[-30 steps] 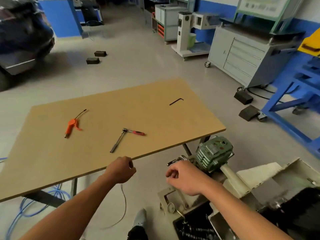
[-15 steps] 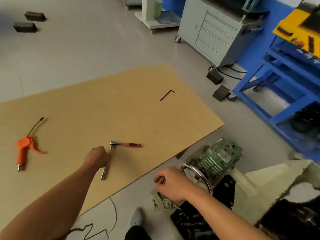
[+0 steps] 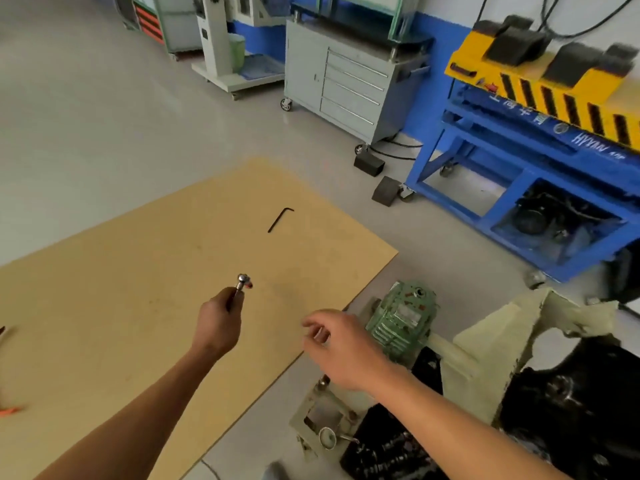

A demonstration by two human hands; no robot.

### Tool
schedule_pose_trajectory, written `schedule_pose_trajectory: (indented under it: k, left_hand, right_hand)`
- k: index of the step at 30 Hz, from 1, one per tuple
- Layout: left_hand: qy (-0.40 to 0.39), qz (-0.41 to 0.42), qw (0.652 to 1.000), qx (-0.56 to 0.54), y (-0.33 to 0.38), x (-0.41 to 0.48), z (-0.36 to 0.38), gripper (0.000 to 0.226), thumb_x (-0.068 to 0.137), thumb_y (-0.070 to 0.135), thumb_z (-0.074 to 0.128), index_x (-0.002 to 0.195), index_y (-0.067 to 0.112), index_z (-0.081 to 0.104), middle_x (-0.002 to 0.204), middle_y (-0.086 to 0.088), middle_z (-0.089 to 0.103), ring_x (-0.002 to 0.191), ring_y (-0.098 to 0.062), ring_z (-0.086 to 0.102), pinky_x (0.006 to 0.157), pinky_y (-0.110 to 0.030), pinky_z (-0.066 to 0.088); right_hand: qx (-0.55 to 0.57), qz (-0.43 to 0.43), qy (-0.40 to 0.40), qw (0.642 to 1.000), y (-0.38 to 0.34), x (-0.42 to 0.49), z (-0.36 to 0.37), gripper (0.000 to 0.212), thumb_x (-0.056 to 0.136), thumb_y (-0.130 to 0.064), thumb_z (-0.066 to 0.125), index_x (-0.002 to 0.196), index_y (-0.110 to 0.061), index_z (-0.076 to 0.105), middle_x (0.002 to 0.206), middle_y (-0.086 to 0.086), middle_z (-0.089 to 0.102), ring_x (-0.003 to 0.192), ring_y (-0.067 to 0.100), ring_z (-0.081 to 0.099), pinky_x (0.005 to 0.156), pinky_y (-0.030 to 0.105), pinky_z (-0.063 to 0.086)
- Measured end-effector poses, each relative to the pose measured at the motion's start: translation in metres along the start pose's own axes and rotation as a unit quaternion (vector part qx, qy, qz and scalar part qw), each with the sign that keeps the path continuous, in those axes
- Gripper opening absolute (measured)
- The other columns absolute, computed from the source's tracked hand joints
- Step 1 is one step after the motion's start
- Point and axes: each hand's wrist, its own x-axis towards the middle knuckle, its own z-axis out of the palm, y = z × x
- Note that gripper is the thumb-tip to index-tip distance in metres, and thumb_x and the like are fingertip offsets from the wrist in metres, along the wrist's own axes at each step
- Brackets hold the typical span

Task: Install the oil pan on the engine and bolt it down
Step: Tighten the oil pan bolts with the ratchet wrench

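Note:
My left hand [image 3: 219,320] grips a ratchet wrench [image 3: 243,282] by its extension bar and holds it above the brown board table [image 3: 121,271]; only the chrome head and a bit of red handle show past my fingers. My right hand [image 3: 341,344] hovers over the table's right edge with fingers loosely curled, holding nothing. The dark engine [image 3: 571,403] sits on a pale green stand [image 3: 485,344] at the lower right, partly cut off by the frame. I cannot make out an oil pan.
A black hex key [image 3: 280,219] lies further back on the table. A green gearbox [image 3: 400,317] sits on the stand beside the table's corner. A blue frame bench [image 3: 519,174] and a grey drawer cabinet [image 3: 346,84] stand behind. An orange tool [image 3: 10,410] lies at the left edge.
My left hand reached onto the table, took hold of the ratchet wrench and lifted it. My right hand left the stand's handle and rose over the table edge. The view swung right.

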Motion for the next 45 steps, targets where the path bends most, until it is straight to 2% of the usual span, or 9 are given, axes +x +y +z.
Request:
schedule_pose_trajectory:
  k: [4, 9, 12, 14, 18, 21, 29, 37, 45]
  left_hand:
    - [-0.058, 0.176, 0.979, -0.091, 0.123, -0.025, 0.01, 0.02, 0.105, 0.032, 0.045, 0.094, 0.024, 0.06, 0.054, 0.011, 0.039, 0.049, -0.007, 0.034, 0.048, -0.021, 0.027]
    - [-0.242, 0.337, 0.893, -0.172, 0.257, -0.098, 0.028, 0.037, 0.1, 0.05, 0.049, 0.086, 0.018, 0.063, 0.057, 0.015, 0.043, 0.052, -0.002, 0.038, 0.052, -0.014, 0.031]
    - [-0.32, 0.388, 0.826, -0.253, 0.325, -0.158, 0.06, 0.049, 0.095, 0.059, 0.051, 0.075, 0.015, 0.06, 0.063, 0.014, 0.042, 0.057, -0.004, 0.037, 0.056, -0.022, 0.032]
    - [-0.349, 0.402, 0.793, -0.297, 0.367, -0.197, 0.091, 0.049, 0.095, 0.064, 0.047, 0.063, 0.027, 0.054, 0.06, 0.016, 0.041, 0.055, -0.003, 0.034, 0.054, -0.024, 0.03]
    - [-0.348, 0.354, 0.802, -0.332, 0.443, -0.262, 0.164, 0.063, 0.083, 0.076, 0.049, 0.052, 0.024, 0.034, 0.054, 0.006, 0.026, 0.053, -0.014, 0.022, 0.053, -0.031, 0.019]
    - [-0.334, 0.329, 0.822, -0.324, 0.494, -0.303, 0.213, 0.061, 0.091, 0.06, 0.045, 0.059, 0.009, 0.036, 0.058, -0.001, 0.031, 0.055, -0.014, 0.028, 0.051, -0.026, 0.027]
    - [-0.348, 0.268, 0.832, -0.339, 0.578, -0.336, 0.285, 0.044, 0.087, 0.049, 0.044, 0.048, 0.028, 0.038, 0.051, 0.008, 0.034, 0.049, -0.01, 0.03, 0.044, -0.015, 0.03]
    - [-0.488, 0.225, 0.767, -0.352, 0.562, -0.293, 0.337, 0.045, 0.086, 0.04, 0.042, 0.044, 0.028, 0.031, 0.047, 0.004, 0.021, 0.048, -0.016, 0.014, 0.047, -0.027, 0.017]
    - [-0.578, 0.19, 0.704, -0.367, 0.541, -0.237, 0.363, 0.045, 0.088, 0.031, 0.038, 0.043, 0.028, 0.034, 0.044, 0.009, 0.021, 0.044, -0.011, 0.017, 0.048, -0.028, 0.012]
  right_hand:
    - [-0.053, -0.06, 0.127, 0.989, 0.003, -0.02, -0.068, 0.043, 0.097, -0.042, 0.054, 0.138, -0.027, 0.052, 0.125, -0.014, 0.054, 0.11, 0.002, 0.047, 0.097, 0.028, 0.046]
    - [-0.147, -0.119, 0.261, 0.947, 0.023, -0.096, -0.179, 0.063, 0.095, -0.041, 0.056, 0.151, -0.026, 0.032, 0.148, -0.013, 0.034, 0.134, 0.007, 0.03, 0.109, 0.026, 0.031]
    - [-0.206, -0.136, 0.256, 0.935, 0.049, -0.171, -0.24, 0.056, 0.092, -0.043, 0.059, 0.144, -0.024, 0.047, 0.139, -0.01, 0.05, 0.128, 0.009, 0.041, 0.105, 0.032, 0.038]
    - [-0.178, -0.123, 0.222, 0.951, 0.076, -0.228, -0.27, 0.043, 0.092, -0.051, 0.056, 0.129, -0.03, 0.06, 0.113, -0.017, 0.062, 0.101, 0.003, 0.055, 0.085, 0.027, 0.048]
    - [-0.118, -0.071, 0.281, 0.95, 0.133, -0.336, -0.317, 0.025, 0.094, -0.049, 0.059, 0.099, -0.027, 0.07, 0.069, -0.008, 0.058, 0.06, 0.009, 0.053, 0.057, 0.023, 0.042]
    - [-0.099, -0.027, 0.348, 0.932, 0.162, -0.389, -0.344, 0.02, 0.097, -0.039, 0.06, 0.084, -0.025, 0.067, 0.062, -0.009, 0.053, 0.054, 0.009, 0.048, 0.054, 0.019, 0.036]
    - [-0.074, -0.012, 0.457, 0.887, 0.199, -0.423, -0.388, 0.04, 0.096, -0.048, 0.05, 0.064, -0.025, 0.06, 0.052, 0.001, 0.05, 0.046, 0.015, 0.045, 0.051, 0.041, 0.04]
    - [-0.031, 0.063, 0.523, 0.849, 0.261, -0.374, -0.418, 0.07, 0.092, -0.064, 0.04, 0.055, -0.006, 0.05, 0.051, 0.012, 0.057, 0.062, -0.005, 0.069, 0.045, 0.048, 0.049]
    - [-0.067, 0.142, 0.541, 0.826, 0.29, -0.287, -0.442, 0.077, 0.096, -0.064, 0.028, 0.054, -0.004, 0.054, 0.049, 0.007, 0.061, 0.055, 0.017, 0.066, 0.051, 0.045, 0.051]
